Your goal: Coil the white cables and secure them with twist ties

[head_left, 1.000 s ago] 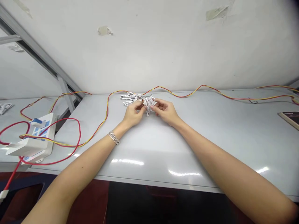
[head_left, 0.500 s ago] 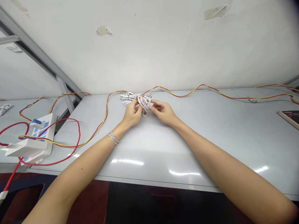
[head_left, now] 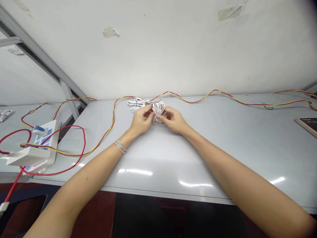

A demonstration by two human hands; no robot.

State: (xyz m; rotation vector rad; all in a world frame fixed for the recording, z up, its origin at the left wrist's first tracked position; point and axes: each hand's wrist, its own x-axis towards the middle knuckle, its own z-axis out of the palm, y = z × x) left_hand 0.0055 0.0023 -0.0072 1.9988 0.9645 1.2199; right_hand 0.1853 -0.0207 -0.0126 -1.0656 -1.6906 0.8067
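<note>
A bundled white cable is held up between my two hands, its loops gathered toward the middle. My left hand pinches its left side between thumb and fingers. On the other side, my right hand grips it with the thumb in front and the fingers curled behind. Just behind my left hand, more coiled white cables with dark ties lie on the grey table. Fingers partly hide where the held loops cross.
At left stands a white power strip with plugs and a looped red cord. A red-and-yellow twisted wire runs along the wall. A flat framed device lies at the right edge; a metal post stands left.
The held cable has moved slightly right and its loops are squeezed closer together. My right hand's fingers have closed in around it; my left hand stays on its left side.
</note>
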